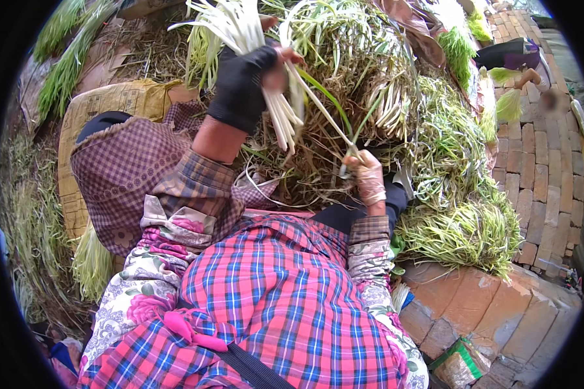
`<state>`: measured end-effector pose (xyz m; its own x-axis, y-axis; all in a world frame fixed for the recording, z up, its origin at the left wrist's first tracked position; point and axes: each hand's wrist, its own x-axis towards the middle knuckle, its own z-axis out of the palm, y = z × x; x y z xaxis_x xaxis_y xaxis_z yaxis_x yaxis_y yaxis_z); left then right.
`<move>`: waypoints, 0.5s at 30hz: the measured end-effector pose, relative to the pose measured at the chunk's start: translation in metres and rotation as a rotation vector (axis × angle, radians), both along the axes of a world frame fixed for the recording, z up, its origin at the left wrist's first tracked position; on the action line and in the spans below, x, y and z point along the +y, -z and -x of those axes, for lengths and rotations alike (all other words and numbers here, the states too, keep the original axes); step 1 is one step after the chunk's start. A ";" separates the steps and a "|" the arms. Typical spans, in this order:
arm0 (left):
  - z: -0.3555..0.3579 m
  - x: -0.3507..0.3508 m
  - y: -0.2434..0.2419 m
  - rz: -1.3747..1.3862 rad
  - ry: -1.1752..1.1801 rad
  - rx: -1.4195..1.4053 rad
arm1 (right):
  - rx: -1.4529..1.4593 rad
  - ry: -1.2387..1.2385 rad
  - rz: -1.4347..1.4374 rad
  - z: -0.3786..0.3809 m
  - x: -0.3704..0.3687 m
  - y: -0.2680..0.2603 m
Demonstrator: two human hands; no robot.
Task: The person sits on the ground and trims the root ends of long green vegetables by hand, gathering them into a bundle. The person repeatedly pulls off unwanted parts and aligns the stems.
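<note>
My left hand [243,90], in a black fingerless glove, is closed around a bundle of pale leafy stalks [283,121], probably blanched chives. Their white ends point down towards me. My right hand [370,179], in a thin translucent glove, pinches a few strands [328,106], one of them pale and one green. The pale strand runs tight between my two hands. Beneath them lies a heap of stalks and withered brown leaves [316,167]. Just beyond my right hand, a cluster of white stalk ends [392,114] shows in the heap.
Trimmed leaves [460,228] are piled at my right. A yellow printed sack [119,104] is beside my left knee, near green bunches [61,90]. Another person [513,56] holds a bunch near the brick path [540,175]. A green-edged package [460,364] lies lower right.
</note>
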<state>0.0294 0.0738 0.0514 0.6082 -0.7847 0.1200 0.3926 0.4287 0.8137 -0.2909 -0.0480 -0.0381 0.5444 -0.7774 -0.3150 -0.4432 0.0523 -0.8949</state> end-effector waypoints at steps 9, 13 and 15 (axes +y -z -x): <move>-0.007 -0.009 0.011 -0.001 0.022 0.204 | 0.448 0.097 0.773 0.031 -0.011 -0.057; 0.010 -0.014 0.010 -0.071 0.074 0.191 | -0.127 -0.211 0.648 -0.078 0.057 -0.081; 0.010 -0.016 0.010 -0.082 0.114 0.195 | 0.000 -0.348 0.454 -0.079 0.065 -0.055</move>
